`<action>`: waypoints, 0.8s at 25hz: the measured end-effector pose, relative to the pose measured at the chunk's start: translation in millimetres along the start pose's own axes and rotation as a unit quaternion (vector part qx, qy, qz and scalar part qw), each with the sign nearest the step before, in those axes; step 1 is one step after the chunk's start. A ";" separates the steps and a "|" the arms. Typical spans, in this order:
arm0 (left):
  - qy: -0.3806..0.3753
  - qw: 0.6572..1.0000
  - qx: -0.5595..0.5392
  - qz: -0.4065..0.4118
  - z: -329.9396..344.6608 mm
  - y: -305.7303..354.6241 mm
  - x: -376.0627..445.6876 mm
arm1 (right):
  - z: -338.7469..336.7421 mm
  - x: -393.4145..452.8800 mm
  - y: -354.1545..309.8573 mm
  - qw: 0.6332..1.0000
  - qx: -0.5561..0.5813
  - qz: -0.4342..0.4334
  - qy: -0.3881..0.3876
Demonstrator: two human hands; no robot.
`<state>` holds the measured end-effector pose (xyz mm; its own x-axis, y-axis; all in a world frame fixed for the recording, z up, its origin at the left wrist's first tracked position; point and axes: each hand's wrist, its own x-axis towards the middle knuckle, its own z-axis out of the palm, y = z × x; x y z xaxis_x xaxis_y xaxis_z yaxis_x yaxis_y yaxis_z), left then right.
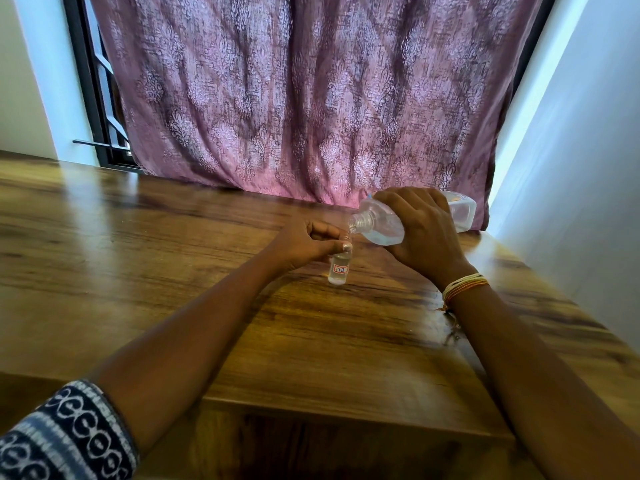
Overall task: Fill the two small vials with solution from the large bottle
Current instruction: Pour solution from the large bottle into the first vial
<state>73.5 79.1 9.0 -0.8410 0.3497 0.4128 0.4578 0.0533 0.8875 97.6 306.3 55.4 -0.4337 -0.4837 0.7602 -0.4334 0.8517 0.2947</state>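
My left hand (pixel 304 242) pinches the neck of a small clear vial (pixel 338 270) with a red-bordered label, holding it upright just above the wooden table (pixel 173 271). The vial holds clear liquid. My right hand (pixel 420 233) grips the large clear bottle (pixel 377 221) around its middle. The bottle lies tipped nearly flat, its open threaded mouth pointing left, right above the vial's mouth. A thin trickle of liquid runs from the bottle's mouth toward the vial. I see only one vial.
A purple patterned curtain (pixel 311 98) hangs behind the table's far edge. A pale wall (pixel 588 168) runs close along the right side of the table. A dark window frame (pixel 90 98) stands at the back left.
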 end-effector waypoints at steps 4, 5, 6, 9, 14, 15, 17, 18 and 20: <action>0.000 1.000 0.005 -0.004 0.3 1.5 -1.1 | -0.2 0.2 -0.5 1.000 -0.002 0.002 -0.004; -0.001 1.000 0.008 -0.001 0.2 2.1 -1.3 | -0.2 0.0 -0.7 1.000 -0.001 0.002 -0.003; -0.002 1.000 0.009 0.002 0.1 2.8 -1.7 | -0.2 -0.1 -0.9 1.000 0.000 0.002 -0.003; -0.005 1.000 0.009 0.004 -0.2 3.7 -2.8 | -1.0 -0.1 -1.1 1.000 0.002 0.003 -0.004; -0.003 1.000 0.011 0.004 0.4 4.9 -3.4 | -0.3 0.1 -0.8 1.000 0.001 -0.001 -0.004; -0.003 1.000 0.011 0.006 0.5 5.1 -3.7 | -0.1 0.2 -0.6 1.000 0.002 -0.001 -0.003; -0.005 1.000 0.010 0.006 0.8 5.6 -4.0 | 0.5 0.2 -0.4 1.000 0.003 -0.003 0.000; -0.005 1.000 0.011 0.004 0.8 6.0 -4.2 | 0.9 0.2 -0.3 1.000 0.002 -0.004 0.001; -0.001 1.000 0.019 0.004 0.9 6.1 -3.8 | 1.4 0.3 0.1 1.000 0.002 -0.005 0.001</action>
<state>79.8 79.0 12.6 -0.8370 0.3516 0.4194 0.4751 0.0865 0.8757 96.3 306.0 55.0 -0.4270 -0.4919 0.7588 -0.4409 0.8459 0.3003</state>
